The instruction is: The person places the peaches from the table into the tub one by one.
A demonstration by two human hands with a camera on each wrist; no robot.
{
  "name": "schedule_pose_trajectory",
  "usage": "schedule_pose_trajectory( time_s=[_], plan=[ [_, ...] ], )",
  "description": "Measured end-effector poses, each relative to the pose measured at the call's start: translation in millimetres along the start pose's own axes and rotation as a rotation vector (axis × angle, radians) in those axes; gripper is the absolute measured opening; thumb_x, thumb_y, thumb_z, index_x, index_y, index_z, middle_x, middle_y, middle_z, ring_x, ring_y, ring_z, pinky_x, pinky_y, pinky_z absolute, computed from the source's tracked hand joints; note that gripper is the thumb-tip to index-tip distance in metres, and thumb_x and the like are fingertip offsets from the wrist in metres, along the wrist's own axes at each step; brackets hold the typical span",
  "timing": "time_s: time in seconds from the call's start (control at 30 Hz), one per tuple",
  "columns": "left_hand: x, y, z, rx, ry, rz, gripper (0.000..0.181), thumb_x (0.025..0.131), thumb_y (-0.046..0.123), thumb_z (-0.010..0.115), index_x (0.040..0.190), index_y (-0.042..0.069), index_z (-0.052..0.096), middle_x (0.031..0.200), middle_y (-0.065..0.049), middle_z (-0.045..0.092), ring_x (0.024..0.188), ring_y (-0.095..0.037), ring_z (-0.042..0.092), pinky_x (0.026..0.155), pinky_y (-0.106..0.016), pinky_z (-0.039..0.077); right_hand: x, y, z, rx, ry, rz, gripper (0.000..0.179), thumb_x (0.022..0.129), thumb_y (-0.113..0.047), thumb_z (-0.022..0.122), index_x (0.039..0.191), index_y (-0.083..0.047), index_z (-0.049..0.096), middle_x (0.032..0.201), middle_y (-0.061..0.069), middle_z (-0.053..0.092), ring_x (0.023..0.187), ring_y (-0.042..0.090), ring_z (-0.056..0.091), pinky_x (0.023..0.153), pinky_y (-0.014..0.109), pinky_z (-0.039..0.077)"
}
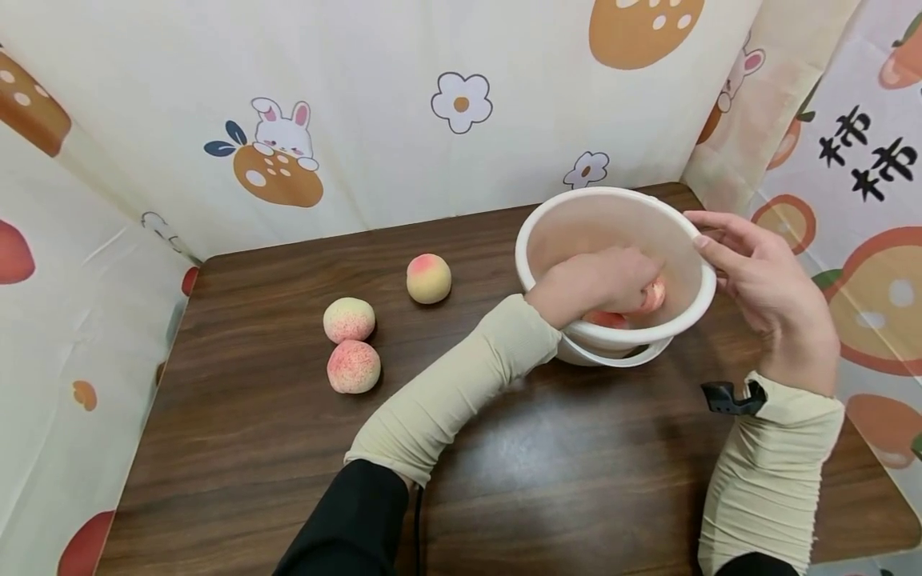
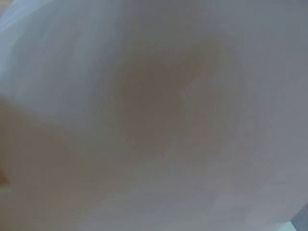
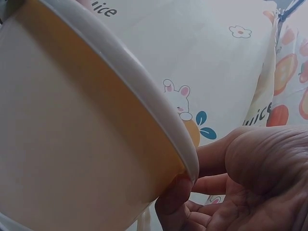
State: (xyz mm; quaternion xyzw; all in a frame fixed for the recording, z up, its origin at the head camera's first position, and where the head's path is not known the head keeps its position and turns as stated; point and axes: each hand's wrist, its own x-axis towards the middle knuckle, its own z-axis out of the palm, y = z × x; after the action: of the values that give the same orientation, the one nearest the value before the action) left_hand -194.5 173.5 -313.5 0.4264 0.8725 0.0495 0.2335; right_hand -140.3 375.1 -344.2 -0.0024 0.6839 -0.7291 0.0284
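While right hand (image 1: 765, 280) pinches bucket (image 1: 576, 228), left hand (image 1: 603, 278) clutches peach (image 1: 654, 296) — slack grip could drop it below that hand.

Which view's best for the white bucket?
Head: it shows the white bucket's opening, inside and front handle, though an arm crosses the rim. Right wrist: only rim and wall, close up and cut off. Left wrist: a pale blur; can't tell if it's bucket.
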Motion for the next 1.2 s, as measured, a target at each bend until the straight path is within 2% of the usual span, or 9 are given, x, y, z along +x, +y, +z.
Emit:
schedule_pose_trajectory(
  time_s=[0.13,0.27,0.47,0.53,0.57,0.77,1.03,1.2],
  plan=[
    [-2.4,-3.2,1.3,-0.082,-0.019,-0.009,0.016,0.108,0.029,0.041,0.118,0.02,0.049,0.11,0.001,0.057,0.095,-0.014,0.064,0.075,-0.021,0.05,0.2,0.1,0.3,-0.001,0.003,0.005,0.034,0.103,-0.01,0.062,0.136,-0.014,0.065,0.103,-0.003,0.074,0.091,0.008,0.07,0.066,0.019,0.058],
    [-3.9,-3.2,0.0,-0.1,-0.026,-0.031,0.022,0.108,0.03,0.041,0.126,0.02,0.046,0.113,0.001,0.056,0.096,-0.014,0.063,0.073,-0.022,0.052,0.7,-0.1,0.1,-0.007,0.004,0.003,0.034,0.103,-0.011,0.063,0.137,-0.014,0.065,0.103,-0.003,0.074,0.09,0.008,0.069,0.065,0.019,0.057],
    [-5.2,-3.8,-3.8,0.019,-0.009,-0.02,0.031,0.107,0.029,0.042,0.136,0.022,0.05,0.131,0.003,0.055,0.11,-0.012,0.056,0.092,-0.021,0.045,1.0,0.1,-0.4,-0.007,0.002,0.003,0.034,0.103,-0.011,0.062,0.137,-0.014,0.065,0.104,-0.003,0.074,0.091,0.008,0.07,0.065,0.019,0.057],
    [-6.0,-4.7,-4.4,0.061,0.004,0.002,0.03,0.108,0.028,0.043,0.136,0.022,0.051,0.131,0.003,0.055,0.112,-0.011,0.053,0.095,-0.021,0.041,0.4,0.4,-1.0,-0.006,0.003,0.002,0.034,0.103,-0.011,0.062,0.136,-0.014,0.065,0.104,-0.003,0.074,0.09,0.008,0.07,0.065,0.019,0.057],
    [-7.0,-5.4,-4.4,0.05,0.007,0.006,0.027,0.108,0.029,0.043,0.133,0.022,0.053,0.129,0.003,0.055,0.11,-0.011,0.053,0.094,-0.02,0.041,-0.1,0.7,-1.3,-0.005,0.004,0.003,0.034,0.103,-0.01,0.062,0.136,-0.014,0.065,0.104,-0.003,0.074,0.091,0.008,0.07,0.065,0.019,0.057],
    [-19.3,-9.3,-3.7,0.082,0.121,0.069,0.015,0.108,0.028,0.044,0.11,0.02,0.056,0.109,0.004,0.055,0.095,-0.009,0.055,0.081,-0.022,0.046,-1.8,1.9,-1.7,-0.002,0.003,0.003,0.034,0.103,-0.01,0.062,0.137,-0.014,0.064,0.105,-0.003,0.074,0.092,0.008,0.07,0.066,0.02,0.058],
    [-39.9,-12.7,-2.6,0.226,0.27,0.078,0.02,0.106,0.016,0.045,0.118,0.018,0.061,0.114,0.002,0.06,0.098,-0.014,0.06,0.08,-0.027,0.045,-0.6,0.7,-0.4,-0.001,0.007,0.001,0.034,0.103,-0.01,0.062,0.137,-0.013,0.064,0.103,-0.002,0.072,0.093,0.009,0.069,0.068,0.02,0.059],
    [-53.7,-19.2,1.0,0.246,0.337,0.068,0.025,0.105,0.017,0.045,0.122,0.021,0.063,0.116,0.001,0.059,0.105,-0.016,0.058,0.081,-0.027,0.046,-1.0,0.3,0.2,-0.004,0.019,0.015,0.033,0.102,-0.01,0.063,0.135,-0.014,0.066,0.1,-0.002,0.071,0.092,0.009,0.069,0.068,0.02,0.059]
  ],
)
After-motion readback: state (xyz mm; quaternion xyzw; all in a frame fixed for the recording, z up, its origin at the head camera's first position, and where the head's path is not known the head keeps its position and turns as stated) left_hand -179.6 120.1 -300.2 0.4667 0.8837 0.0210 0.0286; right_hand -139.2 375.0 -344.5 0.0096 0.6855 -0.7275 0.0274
